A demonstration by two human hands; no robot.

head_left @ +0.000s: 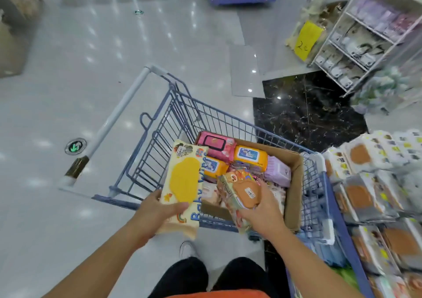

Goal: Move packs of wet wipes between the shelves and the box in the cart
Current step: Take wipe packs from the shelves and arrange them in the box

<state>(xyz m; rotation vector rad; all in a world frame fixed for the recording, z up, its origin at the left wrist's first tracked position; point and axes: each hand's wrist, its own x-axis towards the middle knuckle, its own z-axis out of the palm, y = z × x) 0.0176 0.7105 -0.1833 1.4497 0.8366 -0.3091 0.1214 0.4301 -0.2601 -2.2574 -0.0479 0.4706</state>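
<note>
Head view: your left hand grips a yellow-lidded wipes pack; your right hand grips an orange-lidded pack over the box in the cart.

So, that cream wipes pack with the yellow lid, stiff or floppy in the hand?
Likely fairly firm: the cream pack juts well past the left hand without drooping. Its film wrapper looks smooth, so probably a bit slippery.
</note>
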